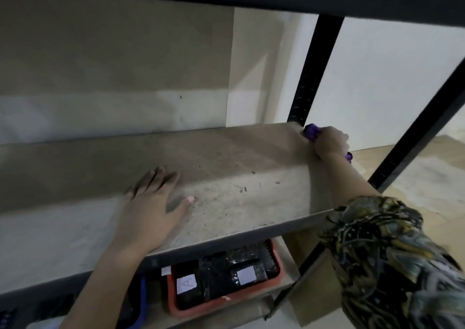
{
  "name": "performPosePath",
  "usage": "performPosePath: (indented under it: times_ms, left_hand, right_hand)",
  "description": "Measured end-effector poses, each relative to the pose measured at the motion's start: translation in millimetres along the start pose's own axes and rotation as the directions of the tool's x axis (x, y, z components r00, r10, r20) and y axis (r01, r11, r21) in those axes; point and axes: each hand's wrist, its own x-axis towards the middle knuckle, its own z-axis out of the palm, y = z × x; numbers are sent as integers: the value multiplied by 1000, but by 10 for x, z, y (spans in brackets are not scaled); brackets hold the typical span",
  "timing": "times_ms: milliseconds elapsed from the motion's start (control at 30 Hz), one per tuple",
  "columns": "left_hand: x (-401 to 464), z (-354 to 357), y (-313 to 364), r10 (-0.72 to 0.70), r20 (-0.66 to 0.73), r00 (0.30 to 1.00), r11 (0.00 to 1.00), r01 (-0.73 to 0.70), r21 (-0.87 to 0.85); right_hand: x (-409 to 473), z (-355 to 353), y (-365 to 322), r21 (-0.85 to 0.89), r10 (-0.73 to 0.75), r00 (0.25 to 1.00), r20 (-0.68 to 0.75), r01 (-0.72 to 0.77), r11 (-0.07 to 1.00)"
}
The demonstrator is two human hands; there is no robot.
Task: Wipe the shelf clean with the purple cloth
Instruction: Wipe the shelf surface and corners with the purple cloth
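Two hands are on the job, one flat and one bunched up. Left hand (pixel 153 202) lies palm-down on the shelf (pixel 226 177) at about 8 o'clock from the middle of the frame, fingers straight and spread a bit, thumb sticking out toward 3 o'clock, nothing in it. Right hand (pixel 331 142) is way over at the far right corner of the board, roughly 2 o'clock, fingers curled tight around the purple cloth (pixel 312 132). Cloth is wadded into a ball, with most of it poking out on the left of the fist right against the shelf's back corner, and a small bit peeking out under the wrist side toward 4 o'clock. It sits just beside the black upright post (pixel 314 72) at the rear.

Shelf surface is a pale dusty board with dark specks and crumbs scattered mostly between the two hands, thicker around the middle and toward 3 o'clock. Right arm comes in from 4 o'clock wearing a patterned sleeve (pixel 390 253), dark with yellowish and grey swirls.

Down below at 6 o'clock, on a lower level, there's a red tray (pixel 221 303) holding black wrapped packs with white labels; one reads like an "A". A blue bin (pixel 142 301) edge shows just left of it. Pretty blurry overall.
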Motion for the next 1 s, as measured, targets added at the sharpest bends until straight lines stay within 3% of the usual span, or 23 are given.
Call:
performPosePath:
  times_ms: [67,133,167,233,300,333,400,500,567,633,700,767,800,867,933,1000]
  left_hand:
    - [10,-5,-3,-2,4,1000,1000,2,6]
    - [22,-6,5,-1,3,1000,1000,1,14]
    - [24,-3,8,-2,0,1000,1000,2,20]
    - [35,-2,9,3,-10,1000,1000,-3,30]
    - [36,3,9,10,-10,1000,999,-10,34]
    - [36,7,6,10,-10,1000,999,-10,32]
    - [31,3,5,9,-8,1000,1000,-9,26]
    - [17,-8,10,10,7,1000,1000,-10,8]
    - [13,-22,18,7,12,1000,1000,-7,2]
    - [10,-29,35,7,10,1000,1000,-7,-7]
    - [4,-40,41,6,0,1000,1000,-6,-19]
    - [2,-31,34,10,-6,1000,1000,-11,-18]
    - [1,-27,28,11,-6,1000,1000,-11,-17]
    - [9,-13,14,12,-12,1000,1000,-12,-9]
    - [18,-12,16,15,-20,1000,1000,-15,3]
    - [24,-13,18,12,-16,1000,1000,-12,8]
  right_hand:
    - [-49,-105,-22,38,-45,997,-60,47,998]
    - [-284,-234,-114,89,-223,970,-98,232,969]
    - [-469,-276,-149,120,-357,931,-79,365,923]
    - [-982,-282,-166,153,-626,780,11,617,772]
    - [-1482,-236,-99,109,-762,639,105,754,647]
    - [-1576,-214,-49,75,-783,612,113,780,621]
    - [-1468,-212,44,68,-753,648,113,751,657]
    - [-969,-172,267,-5,-606,793,61,607,794]
    - [-654,-151,415,37,-308,951,-16,308,951]
    - [-406,-154,495,130,0,1000,-30,4,991]
    - [-297,-171,494,84,6,999,39,-10,996]
    - [-406,-256,400,63,-115,993,9,114,991]
    - [-537,-289,343,88,-215,976,-30,217,972]
    - [-923,-373,179,150,-484,874,-25,482,863]
    - [-1357,-424,21,113,-697,696,169,689,716]
    - [-1634,-373,-32,0,-718,588,373,774,634]
